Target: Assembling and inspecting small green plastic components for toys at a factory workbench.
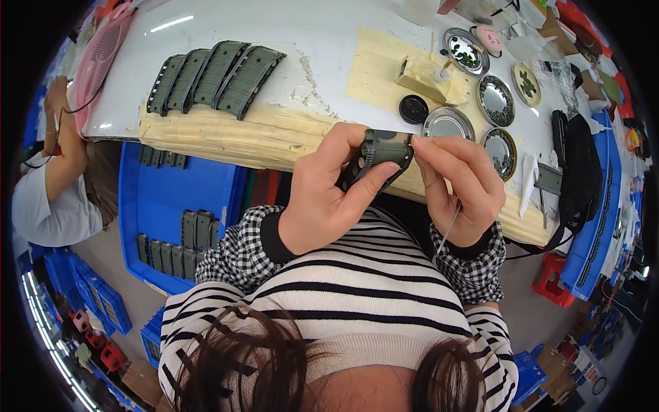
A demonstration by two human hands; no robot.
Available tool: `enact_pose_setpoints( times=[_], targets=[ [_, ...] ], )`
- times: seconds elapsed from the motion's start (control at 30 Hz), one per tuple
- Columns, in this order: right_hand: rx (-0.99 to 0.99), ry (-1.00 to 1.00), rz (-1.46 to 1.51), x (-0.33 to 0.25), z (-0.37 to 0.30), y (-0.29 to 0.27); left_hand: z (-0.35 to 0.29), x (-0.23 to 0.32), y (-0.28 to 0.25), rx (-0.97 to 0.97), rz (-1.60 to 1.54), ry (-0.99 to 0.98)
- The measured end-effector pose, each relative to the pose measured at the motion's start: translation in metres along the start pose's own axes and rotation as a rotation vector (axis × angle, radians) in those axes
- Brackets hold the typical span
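Mid-assembly, likely fitting a small piece onto the green track segment [386,152], held above the taped bench edge [261,137]. Left hand [328,199] clamped around it, right hand [456,189] pinching its right end; next needs a steady fine pinch. Long axis left-right, slightly tilted

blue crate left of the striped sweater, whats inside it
In the blue crate, dark green ribbed parts stand in rows along its lower side, with a few more by its top edge. The checked sleeve covers its right corner.
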State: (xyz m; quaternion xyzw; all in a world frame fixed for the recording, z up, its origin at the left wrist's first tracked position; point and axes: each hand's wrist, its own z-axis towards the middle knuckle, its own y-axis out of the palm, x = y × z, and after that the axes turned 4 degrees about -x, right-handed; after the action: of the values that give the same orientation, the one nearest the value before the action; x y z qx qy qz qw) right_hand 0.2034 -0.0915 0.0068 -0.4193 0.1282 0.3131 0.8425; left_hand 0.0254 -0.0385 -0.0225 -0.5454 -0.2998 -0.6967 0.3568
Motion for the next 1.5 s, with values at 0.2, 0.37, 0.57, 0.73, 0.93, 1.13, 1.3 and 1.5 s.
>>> enact_pose_setpoints(
  times=[0.2, 0.37, 0.57, 0.73, 0.93, 1.13, 1.3, 1.5],
  targets=[
    [-0.026, -0.025, 0.004, 0.001, 0.002, -0.002, 0.0, 0.0, -0.001, -0.022, 0.029, 0.002],
    [-0.027, -0.056, -0.05, 0.002, -0.002, -0.001, 0.001, 0.0, -0.001, -0.04, 0.073, 0.059],
    [-0.008, 0.035, 0.034, -0.004, 0.002, -0.007, 0.006, 0.006, -0.002, -0.027, 0.015, 0.045],
    [-0.014, 0.042, 0.036, -0.006, 0.004, -0.009, 0.003, 0.009, -0.003, -0.041, 0.002, 0.017],
    [-0.025, -0.097, -0.067, 0.004, -0.005, -0.004, 0.002, 0.006, -0.001, -0.066, 0.039, 0.017],
    [-0.064, 0.093, -0.124, 0.002, -0.013, -0.019, 0.004, -0.002, 0.003, -0.109, -0.019, -0.043],
    [-0.061, 0.526, -0.251, 0.044, -0.03, -0.078, 0.01, 0.005, -0.002, -0.211, -0.204, -0.264],
    [-0.368, 0.605, -0.284, 0.076, -0.038, -0.098, 0.016, 0.014, 0.005, -0.158, -0.438, -0.44]
  ],
)
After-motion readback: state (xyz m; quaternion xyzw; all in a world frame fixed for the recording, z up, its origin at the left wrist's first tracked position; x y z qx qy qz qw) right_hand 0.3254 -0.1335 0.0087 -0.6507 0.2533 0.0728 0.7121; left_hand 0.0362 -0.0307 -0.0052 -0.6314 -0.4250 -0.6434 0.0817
